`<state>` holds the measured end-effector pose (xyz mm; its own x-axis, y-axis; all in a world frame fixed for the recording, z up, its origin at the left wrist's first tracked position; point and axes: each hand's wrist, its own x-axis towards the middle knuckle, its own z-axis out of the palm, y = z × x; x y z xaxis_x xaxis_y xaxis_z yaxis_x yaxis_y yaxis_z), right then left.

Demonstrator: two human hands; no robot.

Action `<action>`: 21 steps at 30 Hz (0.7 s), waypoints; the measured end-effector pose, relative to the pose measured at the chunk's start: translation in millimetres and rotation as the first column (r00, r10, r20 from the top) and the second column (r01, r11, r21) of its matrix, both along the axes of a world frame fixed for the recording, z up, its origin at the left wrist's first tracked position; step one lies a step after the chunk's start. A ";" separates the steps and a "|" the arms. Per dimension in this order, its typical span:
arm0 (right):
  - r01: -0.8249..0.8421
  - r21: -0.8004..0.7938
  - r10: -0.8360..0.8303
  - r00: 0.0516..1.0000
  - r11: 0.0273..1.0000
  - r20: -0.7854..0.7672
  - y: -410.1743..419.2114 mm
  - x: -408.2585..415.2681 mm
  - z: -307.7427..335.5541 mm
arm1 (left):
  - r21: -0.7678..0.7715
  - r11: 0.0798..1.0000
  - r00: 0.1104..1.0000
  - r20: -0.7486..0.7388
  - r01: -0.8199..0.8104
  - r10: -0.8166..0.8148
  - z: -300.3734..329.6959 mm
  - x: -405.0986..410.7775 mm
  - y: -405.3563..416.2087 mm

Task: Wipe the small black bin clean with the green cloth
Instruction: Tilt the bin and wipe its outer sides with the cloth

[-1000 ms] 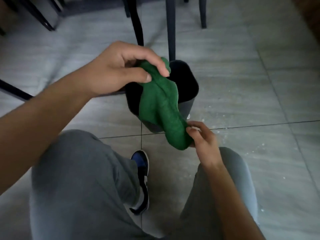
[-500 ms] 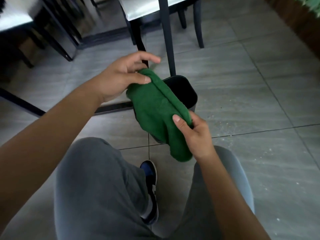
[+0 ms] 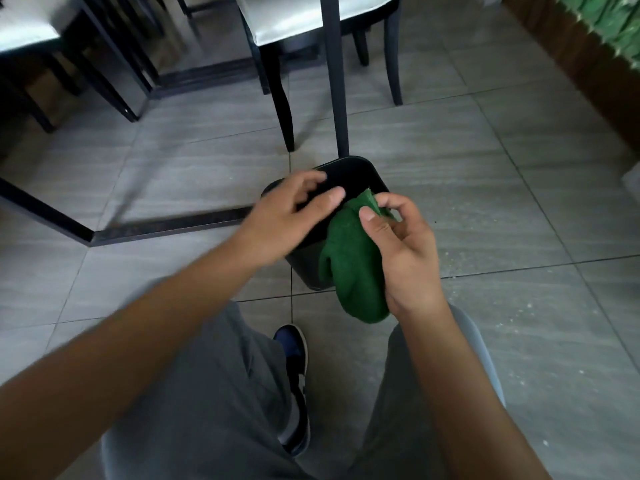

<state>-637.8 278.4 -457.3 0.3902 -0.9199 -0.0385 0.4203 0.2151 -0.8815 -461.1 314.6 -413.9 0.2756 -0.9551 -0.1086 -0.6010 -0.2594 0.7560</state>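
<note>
Nearest: grey trousers point(image 3: 207, 410) over both knees, with a blue, black and white sneaker point(image 3: 294, 382) flat on the floor tiles point(image 3: 519, 209) between them.

Right hand point(image 3: 405, 258): thumb and fingers pinched shut on the upper corner of the green cloth point(image 3: 353, 268); the rest of the cloth hangs bunched against the palm, down over the near wall of the small black bin point(image 3: 360, 171).

Left hand point(image 3: 287, 216): fingers spread and holding nothing, over the bin's near-left rim. Motion blur; contact with the rim cannot be told.

The bin stands on the floor just beyond the sneaker, opening tilted up toward the camera, against a dark table leg point(image 3: 337, 81).

Judgement: step in hand looks like readying the cloth and steadying the bin; no wiping contact visible yet. To do it well: left hand clamps the rim so the light bin cannot slide; flatten the cloth into a pad over the right fingers, not a hanging wad; work the inner walls from the rim downward, base last.

Not readable: bin interior is uniformly dark, so dirt, contents and base are not visible. Near outer wall is partly covered by cloth and hands. Pale specks on the tiles at right are unidentified. Beyond, a white-seated chair point(image 3: 311, 19) is cut off at the top edge.
</note>
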 end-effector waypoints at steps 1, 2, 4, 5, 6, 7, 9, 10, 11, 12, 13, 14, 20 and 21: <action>0.012 -0.057 -0.014 0.999 0.998 -0.037 1.3 -0.5 1.4 | -0.030 0.999 0.996 -0.082 0.017 -0.019 -5.0 -13.4 11.9; 0.022 -0.119 -0.031 0.997 0.993 -0.072 2.3 -1.3 2.9 | -0.064 0.997 0.993 -0.100 0.050 -0.056 -8.9 -24.4 20.4; 0.039 -0.164 -0.054 0.995 0.986 -0.089 2.9 -2.4 4.1 | -0.100 0.984 0.983 -0.094 0.149 -0.158 -13.8 -33.7 24.7; 0.047 -0.130 -0.055 0.997 0.990 -0.060 2.8 -3.0 5.4 | -0.100 0.978 0.970 -0.141 0.183 -0.196 -12.7 -35.0 22.7; 0.056 -0.086 -0.059 0.998 0.995 -0.032 1.7 -3.5 6.0 | -0.099 0.975 0.955 -0.203 0.200 -0.217 -12.1 -34.4 19.2; 0.077 -0.060 -0.079 0.997 0.995 -0.022 0.3 -4.1 6.1 | -0.101 0.973 0.944 -0.241 0.208 -0.227 -11.0 -34.9 16.7; 0.186 -0.150 -0.208 0.966 0.971 -0.152 -3.0 -4.3 2.9 | -0.120 0.976 0.949 -0.238 0.184 -0.208 -15.3 -35.4 13.4; 0.241 -0.245 -0.301 0.921 0.939 -0.249 -4.8 -4.0 0.0 | -0.141 0.976 0.955 -0.224 0.167 -0.196 -17.9 -36.0 12.5; 0.276 -0.324 -0.381 0.866 0.905 -0.324 -5.7 -3.6 -4.0 | -0.155 0.977 0.959 -0.221 0.147 -0.179 -19.9 -36.9 12.2; 0.297 -0.364 -0.427 0.830 0.883 -0.358 -6.3 -3.0 -8.3 | -0.161 0.979 0.959 -0.234 0.125 -0.161 -20.7 -38.7 12.3; 0.312 -0.368 -0.443 0.822 0.876 -0.358 -7.2 -2.7 -12.6 | -0.161 0.982 0.956 -0.257 0.102 -0.142 -21.1 -39.9 12.1; 0.317 -0.345 -0.433 0.835 0.883 -0.340 -8.4 -3.1 -16.9 | -0.160 0.984 0.949 -0.290 0.078 -0.122 -21.4 -40.7 11.9; -0.192 0.074 0.185 0.979 0.979 0.086 -5.0 -11.0 -55.1 | -0.189 0.980 0.922 -0.365 0.060 -0.127 -18.1 -41.6 13.9; -0.246 0.122 0.227 0.963 0.962 0.148 0.9 -10.9 -58.6 | -0.207 0.974 0.958 -0.248 0.094 -0.146 -18.4 -41.3 12.3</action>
